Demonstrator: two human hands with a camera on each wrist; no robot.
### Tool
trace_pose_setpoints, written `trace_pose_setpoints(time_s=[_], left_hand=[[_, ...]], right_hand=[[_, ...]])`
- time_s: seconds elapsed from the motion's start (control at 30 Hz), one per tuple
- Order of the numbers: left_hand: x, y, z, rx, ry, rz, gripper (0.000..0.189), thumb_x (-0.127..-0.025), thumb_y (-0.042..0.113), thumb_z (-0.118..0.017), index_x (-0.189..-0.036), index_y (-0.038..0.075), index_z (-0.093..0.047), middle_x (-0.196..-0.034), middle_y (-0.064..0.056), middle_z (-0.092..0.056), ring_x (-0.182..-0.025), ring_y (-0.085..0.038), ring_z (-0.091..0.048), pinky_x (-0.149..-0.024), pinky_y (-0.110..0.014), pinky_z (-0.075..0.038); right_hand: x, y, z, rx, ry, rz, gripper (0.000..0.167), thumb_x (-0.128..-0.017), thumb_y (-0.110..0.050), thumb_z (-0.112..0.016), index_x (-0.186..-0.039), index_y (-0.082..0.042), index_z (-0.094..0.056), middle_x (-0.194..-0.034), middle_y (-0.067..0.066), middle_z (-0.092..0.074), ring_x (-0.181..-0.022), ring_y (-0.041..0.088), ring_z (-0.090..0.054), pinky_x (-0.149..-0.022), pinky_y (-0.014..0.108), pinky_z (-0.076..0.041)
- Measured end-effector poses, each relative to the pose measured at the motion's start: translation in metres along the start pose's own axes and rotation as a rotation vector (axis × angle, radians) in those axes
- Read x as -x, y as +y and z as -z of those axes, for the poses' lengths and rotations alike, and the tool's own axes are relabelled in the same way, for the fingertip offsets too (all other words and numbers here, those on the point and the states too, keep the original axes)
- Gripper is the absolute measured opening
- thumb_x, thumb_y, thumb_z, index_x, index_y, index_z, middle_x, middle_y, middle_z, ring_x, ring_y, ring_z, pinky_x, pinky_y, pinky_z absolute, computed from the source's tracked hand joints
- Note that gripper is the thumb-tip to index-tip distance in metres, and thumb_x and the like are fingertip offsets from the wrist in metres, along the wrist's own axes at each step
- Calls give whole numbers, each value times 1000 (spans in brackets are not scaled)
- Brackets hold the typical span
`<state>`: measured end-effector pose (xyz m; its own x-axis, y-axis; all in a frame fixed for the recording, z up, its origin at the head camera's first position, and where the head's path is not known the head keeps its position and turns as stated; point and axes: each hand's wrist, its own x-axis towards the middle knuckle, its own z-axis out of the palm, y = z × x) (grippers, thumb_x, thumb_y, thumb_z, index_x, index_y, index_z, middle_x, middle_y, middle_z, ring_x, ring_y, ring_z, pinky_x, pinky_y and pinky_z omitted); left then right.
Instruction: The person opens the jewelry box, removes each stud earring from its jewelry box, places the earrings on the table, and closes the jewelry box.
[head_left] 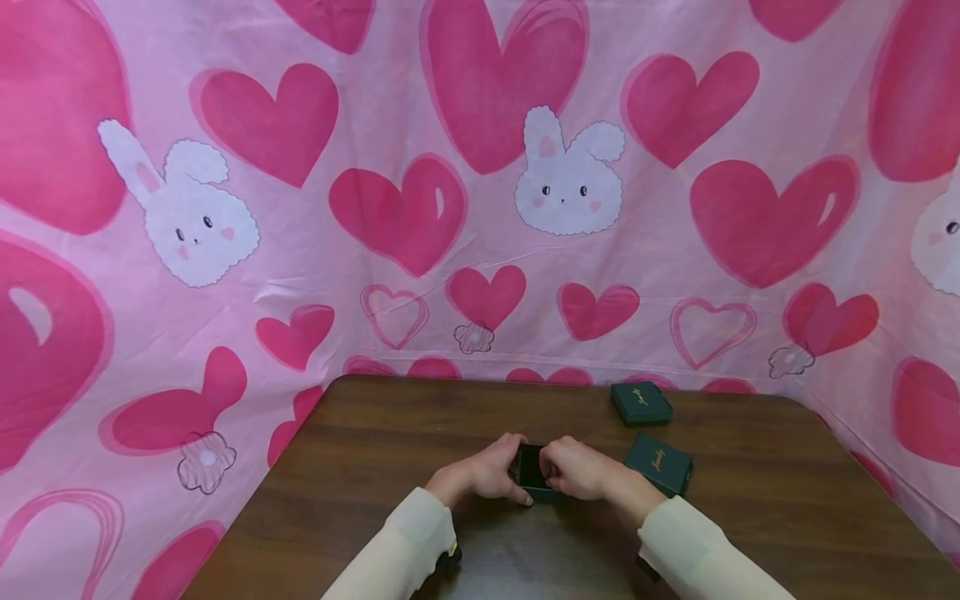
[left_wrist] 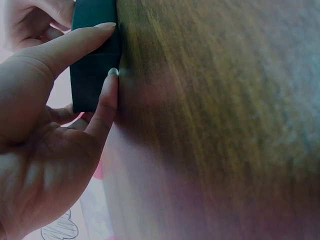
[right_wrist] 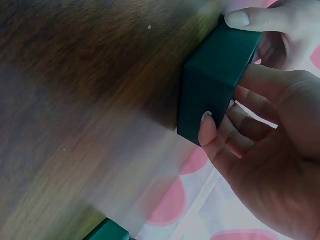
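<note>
A small dark green box with an uncovered top and a dark inside stands on the table between the hands. My left hand grips its left end, the thumb along the near wall and other fingers at the end and far side, as the left wrist view shows. My right hand is at the right end with fingers curled over the rim. In the right wrist view, its little finger touches the outer end wall of the green box, while other fingertips reach inside and are hidden.
Two green pieces with gold lettering lie to the right: a far jewelry box and a nearer square box or lid, close behind the right forearm. The brown wooden table ends at a pink cloth backdrop with hearts and rabbits.
</note>
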<state>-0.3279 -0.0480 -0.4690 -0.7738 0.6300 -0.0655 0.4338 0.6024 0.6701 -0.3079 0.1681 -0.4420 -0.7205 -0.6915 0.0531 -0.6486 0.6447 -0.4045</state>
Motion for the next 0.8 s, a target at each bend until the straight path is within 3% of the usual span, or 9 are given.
trace_pose_setpoints(time_s=[0.17,0.33,0.4,0.6,0.8], left_hand=[[0,1,1,-7,1,6,70,-77,18,-91,-130,7,-47,-114,-2,-47,-99,-13,-49,-91,-27,-47],[0,2,0,-16,4,3,71,-77,18,-92,-131,7,-47,-114,-1,-47,-98,-12,-48,-91,-27,-47],[1,2,0,-16,5,2,71,-76,18,-92,-130,7,-47,-113,-2,-47,-98,-13,-48,-91,-27,-47],[1,2,0,-6,4,9,70,-77,17,-91,-130,8,-47,-113,-1,-46,-99,-13,-48,-92,-29,-47],[0,1,0,-2,2,8,70,-77,18,-91,-131,9,-47,-114,-1,-47,-100,-13,-48,-92,-29,-47]], right_hand=[[-1,9,-4,16,-2,28,8,-89,-2,-74,-87,-7,-69,-78,-4,-60,-70,10,-56,-71,27,-55],[-21,85,-47,30,28,119,10,-92,-17,-75,-88,-22,-68,-81,-9,-60,-73,8,-55,-68,27,-54],[-24,93,-51,8,28,106,11,-92,-21,-76,-87,-25,-67,-81,-13,-58,-71,5,-54,-66,26,-53],[-1,15,-10,-50,32,-12,12,-88,-6,-77,-84,-12,-67,-75,-4,-58,-67,11,-54,-63,29,-52],[6,-7,-2,-3,41,-99,12,-89,-6,-77,-83,-11,-68,-75,-3,-57,-66,11,-52,-61,28,-49]])
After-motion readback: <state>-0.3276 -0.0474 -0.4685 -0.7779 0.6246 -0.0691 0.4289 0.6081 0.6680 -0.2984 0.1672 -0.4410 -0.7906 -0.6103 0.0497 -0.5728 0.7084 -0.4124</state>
